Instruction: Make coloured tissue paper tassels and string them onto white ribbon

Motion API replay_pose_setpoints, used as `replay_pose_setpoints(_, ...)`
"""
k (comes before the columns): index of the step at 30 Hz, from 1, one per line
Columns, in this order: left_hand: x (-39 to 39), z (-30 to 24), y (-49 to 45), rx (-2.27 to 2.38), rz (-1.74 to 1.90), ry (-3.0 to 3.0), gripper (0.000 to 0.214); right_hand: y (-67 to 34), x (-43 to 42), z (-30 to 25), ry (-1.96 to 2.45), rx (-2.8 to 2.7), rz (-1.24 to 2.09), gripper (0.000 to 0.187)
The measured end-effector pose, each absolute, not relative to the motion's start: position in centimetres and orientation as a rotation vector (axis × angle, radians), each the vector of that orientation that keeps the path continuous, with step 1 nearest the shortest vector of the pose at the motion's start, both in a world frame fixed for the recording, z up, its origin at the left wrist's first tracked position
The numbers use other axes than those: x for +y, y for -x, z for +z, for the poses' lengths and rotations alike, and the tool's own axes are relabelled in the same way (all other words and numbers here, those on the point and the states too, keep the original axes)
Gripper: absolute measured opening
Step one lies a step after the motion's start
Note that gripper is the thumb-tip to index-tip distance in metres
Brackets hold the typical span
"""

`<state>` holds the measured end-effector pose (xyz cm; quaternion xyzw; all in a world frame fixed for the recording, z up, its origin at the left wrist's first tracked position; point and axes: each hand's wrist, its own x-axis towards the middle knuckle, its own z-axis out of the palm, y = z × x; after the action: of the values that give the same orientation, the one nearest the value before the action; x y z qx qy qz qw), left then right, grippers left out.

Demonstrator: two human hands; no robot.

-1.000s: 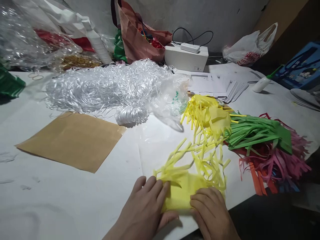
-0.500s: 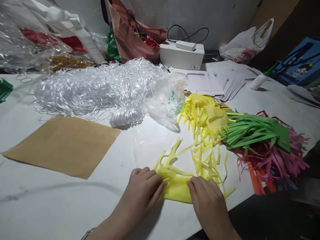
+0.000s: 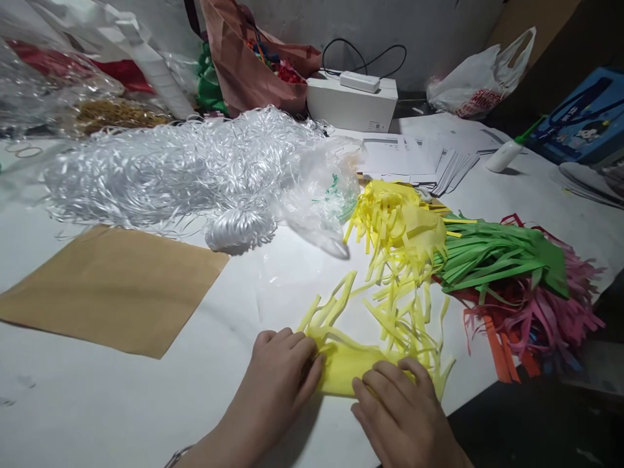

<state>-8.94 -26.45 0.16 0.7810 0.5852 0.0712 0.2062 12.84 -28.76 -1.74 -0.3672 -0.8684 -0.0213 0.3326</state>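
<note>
A yellow fringed paper piece lies near the table's front edge, its cut strips fanning away from me. My left hand presses on its left end with fingers curled over the fold. My right hand grips its right end, fingers bent onto the paper. Beyond it lies a second yellow fringed piece, then a green fringed piece on top of pink and red fringed pieces.
A brown paper sheet lies to the left on the white table. A heap of white ribbon, a clear plastic bag, a white box, papers and a glue bottle stand behind.
The yellow paper's solid band has become narrower, rolled or folded up between my hands. Both hands shifted slightly, the right one moving lower over the band.
</note>
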Motion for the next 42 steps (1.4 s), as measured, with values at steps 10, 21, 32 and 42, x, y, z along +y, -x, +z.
replay_pose_setpoints(10, -30.5, 1.8, 9.5, 1.655, 0.758, -2.817, 0.027, -12.9, -29.9, -2.9, 0.907, -2.26, -0.075, 0.03)
replay_pose_setpoints(21, -32.5, -1.7, 6.5, 1.491, 0.792, -2.555, 0.032, -15.2, -30.8, -3.2, 0.947, -2.311, -0.016, 0.03)
replay_pose_setpoints(32, -32.8, -1.9, 7.1, 1.522, 0.961, -2.421, 0.027, -16.6, -29.3, -1.9, 1.145, -2.416, -0.112, 0.013)
replay_pose_setpoints(42, -33.0, -2.1, 7.5, 1.535, 0.925, -2.427, 0.029, -19.3, -26.9, 1.9, 0.939, -2.755, -0.031, 0.018)
